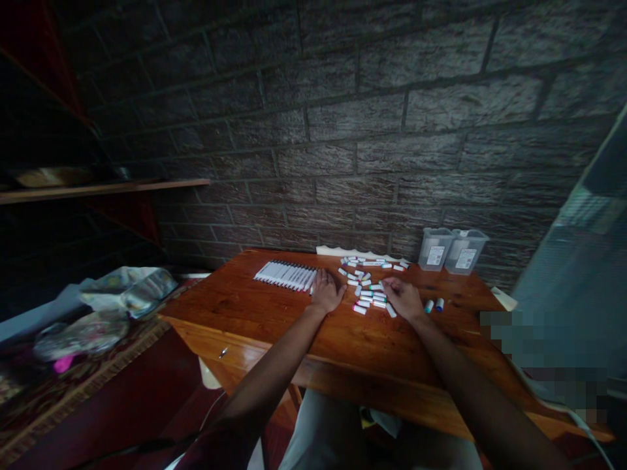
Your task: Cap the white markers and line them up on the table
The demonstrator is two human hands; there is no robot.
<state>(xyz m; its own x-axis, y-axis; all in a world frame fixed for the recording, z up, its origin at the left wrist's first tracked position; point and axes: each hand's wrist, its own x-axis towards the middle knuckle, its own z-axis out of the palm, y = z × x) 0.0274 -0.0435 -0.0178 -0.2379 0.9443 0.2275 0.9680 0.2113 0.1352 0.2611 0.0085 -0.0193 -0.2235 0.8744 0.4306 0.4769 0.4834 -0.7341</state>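
Note:
My left hand [327, 292] lies flat on the wooden table with fingers stretched and thumb apart. Its fingers rest against the right end of a row of white markers [285, 275], laid side by side with dark upper tips. To the right is a loose cluster of white marker caps [366, 294] with coloured ends in green, pink and blue. Over the right side of that cluster, my right hand [402, 297] is closed in a pinch at a green-ended marker cap [376, 287]. The fingertips partly hide how it is held.
Two clear plastic containers [435, 249] with labels stand at the back right. Two separate caps [439, 305] sit right of my right hand. A white wavy-edged strip [360, 253] lies along the wall. Plastic bags [132, 290] are at left, below a wooden shelf [105, 189].

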